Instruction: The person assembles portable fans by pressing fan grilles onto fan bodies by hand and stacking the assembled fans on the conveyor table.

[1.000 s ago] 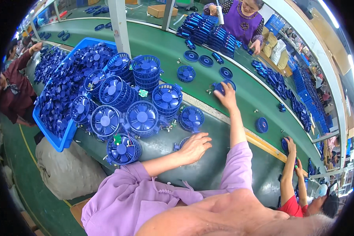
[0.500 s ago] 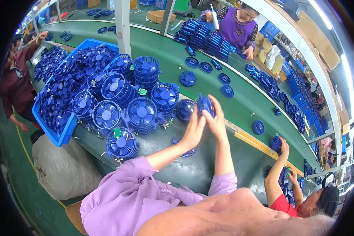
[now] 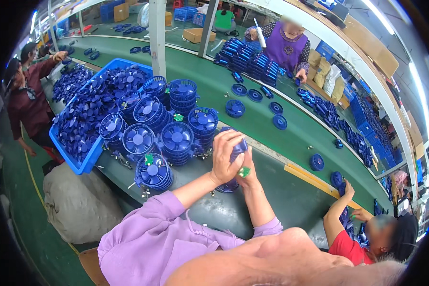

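Observation:
My left hand [image 3: 225,156] is closed, its fingers curled over a blue plastic fan housing [image 3: 239,148]. From below and beside it, my right hand [image 3: 248,175] grips the same housing, and the two hands nearly touch. A small green circuit board [image 3: 244,171] shows against my right hand near the thumb. Most of the housing is hidden by my fingers. Under my hands, another blue fan piece [image 3: 229,186] lies on the dark bench, partly covered. To the left of my hands stand stacks of blue fan cages [image 3: 177,137] with fan blades inside; a green board [image 3: 149,159] rests on the nearest stack.
A blue tray [image 3: 83,167] heaped with fan blades stands at the left. Beyond the bench runs a green conveyor belt [image 3: 300,148] carrying round blue covers [image 3: 280,122]. A metal post [image 3: 158,43] rises behind the stacks. A co-worker's arm [image 3: 336,209] reaches in at right.
Both hands have turned and come lower and closer together around the fan housing. My left fingers now curl over it, and the green board has come into sight. The view has shifted slightly.

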Tool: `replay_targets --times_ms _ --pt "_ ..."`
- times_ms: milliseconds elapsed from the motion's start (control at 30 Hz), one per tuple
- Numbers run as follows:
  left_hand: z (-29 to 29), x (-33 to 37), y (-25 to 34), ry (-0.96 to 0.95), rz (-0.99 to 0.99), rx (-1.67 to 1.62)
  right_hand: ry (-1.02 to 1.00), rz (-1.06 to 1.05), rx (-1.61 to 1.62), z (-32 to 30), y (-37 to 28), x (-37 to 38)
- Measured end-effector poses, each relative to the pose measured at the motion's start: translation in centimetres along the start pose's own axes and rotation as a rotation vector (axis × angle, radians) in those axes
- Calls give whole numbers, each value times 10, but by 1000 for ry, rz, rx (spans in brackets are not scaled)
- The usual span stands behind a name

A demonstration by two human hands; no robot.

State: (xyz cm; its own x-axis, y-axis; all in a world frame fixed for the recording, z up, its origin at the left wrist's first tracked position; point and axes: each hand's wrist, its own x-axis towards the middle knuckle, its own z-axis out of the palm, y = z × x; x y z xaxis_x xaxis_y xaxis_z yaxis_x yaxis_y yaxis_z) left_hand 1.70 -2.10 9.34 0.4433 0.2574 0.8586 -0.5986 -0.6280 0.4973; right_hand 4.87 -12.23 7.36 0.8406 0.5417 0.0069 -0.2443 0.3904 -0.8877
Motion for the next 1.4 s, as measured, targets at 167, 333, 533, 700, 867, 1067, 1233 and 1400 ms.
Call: replay_targets --times_ms 167,333,533,700,867,1067,1233,1400 --pt "0 4 -5 -63 6 -92 -37 -98 -61 -20 13 12" --pt "11 -5 -11 26 -547 -579 -66 -640 -603 3 1 8" --pt "18 -8 -22 13 -286 -229 -19 -406 -227 -5 19 18" --pt "33 -3 -33 -62 -361 -285 -3 -363 -494 -26 -13 31" --pt "52 -45 -20 -471 -239 -68 475 -452 -779 -125 -47 57" --pt "49 -79 1 -850 9 -108 1074 -183 -1830 -249 -78 66" --pt "53 -83 3 -947 5 -79 794 -419 -1837 -296 -90 120" --pt "50 -81 3 -978 -30 -59 827 109 -1793 -300 -77 179"
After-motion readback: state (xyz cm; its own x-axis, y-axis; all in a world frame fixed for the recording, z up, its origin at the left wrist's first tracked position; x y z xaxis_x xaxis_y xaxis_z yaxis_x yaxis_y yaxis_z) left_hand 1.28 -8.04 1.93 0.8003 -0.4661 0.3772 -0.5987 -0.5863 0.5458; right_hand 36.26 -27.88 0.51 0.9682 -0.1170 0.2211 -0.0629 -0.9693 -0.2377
